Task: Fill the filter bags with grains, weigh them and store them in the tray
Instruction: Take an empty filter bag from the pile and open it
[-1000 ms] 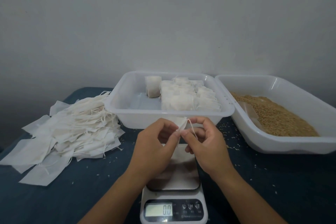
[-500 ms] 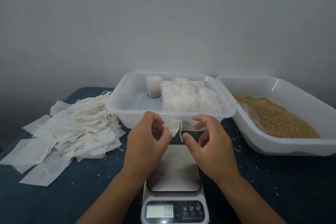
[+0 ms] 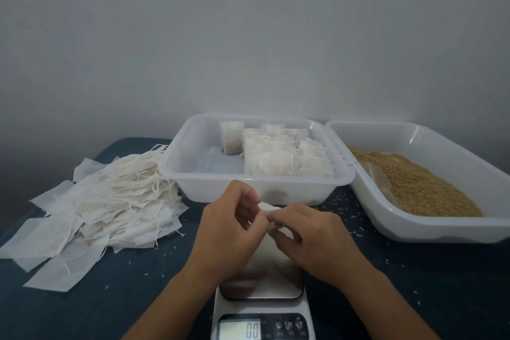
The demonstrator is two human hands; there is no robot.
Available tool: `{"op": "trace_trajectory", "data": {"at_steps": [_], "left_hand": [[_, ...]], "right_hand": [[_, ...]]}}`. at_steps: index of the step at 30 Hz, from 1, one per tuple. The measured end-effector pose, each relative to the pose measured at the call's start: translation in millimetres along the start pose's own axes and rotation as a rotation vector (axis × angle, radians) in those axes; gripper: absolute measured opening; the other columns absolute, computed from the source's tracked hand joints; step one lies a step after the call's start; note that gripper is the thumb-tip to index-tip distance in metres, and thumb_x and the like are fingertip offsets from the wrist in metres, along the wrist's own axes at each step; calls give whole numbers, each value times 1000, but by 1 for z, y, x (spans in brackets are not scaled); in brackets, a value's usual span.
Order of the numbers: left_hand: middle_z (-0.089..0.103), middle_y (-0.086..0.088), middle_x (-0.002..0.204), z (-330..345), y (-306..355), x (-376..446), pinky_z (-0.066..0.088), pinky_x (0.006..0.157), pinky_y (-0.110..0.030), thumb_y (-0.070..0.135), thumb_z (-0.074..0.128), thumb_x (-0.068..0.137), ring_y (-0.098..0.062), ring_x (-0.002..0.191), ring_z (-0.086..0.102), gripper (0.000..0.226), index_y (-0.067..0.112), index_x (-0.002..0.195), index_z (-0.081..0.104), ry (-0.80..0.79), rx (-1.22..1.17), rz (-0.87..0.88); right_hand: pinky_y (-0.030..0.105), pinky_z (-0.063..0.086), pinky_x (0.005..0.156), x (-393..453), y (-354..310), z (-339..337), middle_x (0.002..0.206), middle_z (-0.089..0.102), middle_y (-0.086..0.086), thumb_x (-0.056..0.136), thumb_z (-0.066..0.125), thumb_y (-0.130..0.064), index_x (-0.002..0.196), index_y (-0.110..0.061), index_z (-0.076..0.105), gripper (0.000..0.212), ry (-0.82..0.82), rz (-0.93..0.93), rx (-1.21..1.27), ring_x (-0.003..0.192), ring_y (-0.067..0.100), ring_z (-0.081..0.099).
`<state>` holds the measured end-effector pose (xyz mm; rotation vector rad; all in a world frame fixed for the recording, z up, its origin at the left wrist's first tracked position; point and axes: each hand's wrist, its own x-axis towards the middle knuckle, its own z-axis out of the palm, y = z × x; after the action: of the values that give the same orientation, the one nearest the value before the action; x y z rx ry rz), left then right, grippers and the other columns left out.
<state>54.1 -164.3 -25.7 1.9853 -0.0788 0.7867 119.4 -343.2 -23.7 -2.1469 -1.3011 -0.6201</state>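
Filter bag [image 3: 267, 207], white, small: was pinched between fingertips of left hand [image 3: 230, 232] and right hand [image 3: 311, 234], held just above scale [image 3: 262, 309] platform, not touching it. Both hands were curled, fingertips met at bag; most of bag was hidden by fingers. Scale display was seen at 0.0, nr front edge. Storage tray [image 3: 176, 171], clear plastic, was set just behind hands; filled bags [image 3: 284, 154] were packed in its right part, one upright bag apart at back. Grain tray [image 3: 367, 201] w/ brown grains [image 3: 419, 185] was placed to right, touching storage tray. Empty bags [image 3: 110, 201] w/ strings were heaped at left on dark blue cloth [image 3: 110, 298]; loose grains were scattered on it.
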Motion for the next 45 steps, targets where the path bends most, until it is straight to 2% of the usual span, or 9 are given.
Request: {"op": "trace_trajectory", "data": {"at_steps": [6,9,12,17,24,30,36,40,45], "left_hand": [[70,10,94,-7,1,2,51,76,-18,28,75,85,-9,88,68,18,32,96,60,-154,-100,-79],[64,18,129,-12,1,2,47,103,-24,54,74,82,-7,125,60,45,45,123,57,-387,-195,-132],[62,15,139,-18,3,3,45,107,-23,48,76,83,-8,134,56,59,51,136,49,-562,-335,-203],[67,0,129,-25,9,5,55,92,-32,35,74,92,-14,119,65,53,34,140,54,-679,-453,-296],[66,-6,115,-29,10,6,52,84,-41,36,72,93,-23,101,65,45,16,131,60,-802,-571,-403],[60,-22,138,-27,7,9,38,115,-59,27,72,92,-41,133,54,52,12,139,56,-793,-561,-350],[65,4,121,-9,38,31,47,93,-39,10,61,100,-15,108,59,38,22,136,56,-1013,-579,-148],[68,2,106,9,45,38,57,87,-38,21,66,94,-18,96,63,27,23,122,66,-1074,-660,-374],[67,9,88,28,40,32,58,84,-37,10,64,93,-12,85,64,23,26,110,66,-1050,-653,-400]], "right_hand": [[21,46,59,1,-2,-7,96,61,-17,95,69,-36,94,-25,71,10,-97,63,131,63,0,47],[23,41,55,4,-6,-8,84,62,-17,99,67,-31,92,-22,66,11,-65,131,354,58,10,52],[28,40,51,3,-7,-11,68,61,-3,100,67,-27,93,-21,66,9,-71,244,466,52,14,52],[20,48,51,5,-14,-24,75,71,6,96,70,-30,115,-16,73,24,-135,384,772,50,6,59],[24,49,47,17,-14,-47,84,73,8,100,66,-30,104,-22,67,9,-419,370,771,47,14,60],[23,52,57,28,-13,-62,88,73,3,103,64,-34,114,-25,73,17,-606,306,645,56,17,67],[17,49,52,33,-8,-88,96,78,-7,103,58,-44,121,-42,67,20,-610,333,541,49,11,63],[18,52,56,36,-7,-105,91,78,-6,104,57,-42,118,-40,70,19,-575,332,457,54,10,68],[18,53,62,34,-5,-117,88,76,-12,103,58,-44,97,-36,72,16,-600,341,343,58,14,72]]}}
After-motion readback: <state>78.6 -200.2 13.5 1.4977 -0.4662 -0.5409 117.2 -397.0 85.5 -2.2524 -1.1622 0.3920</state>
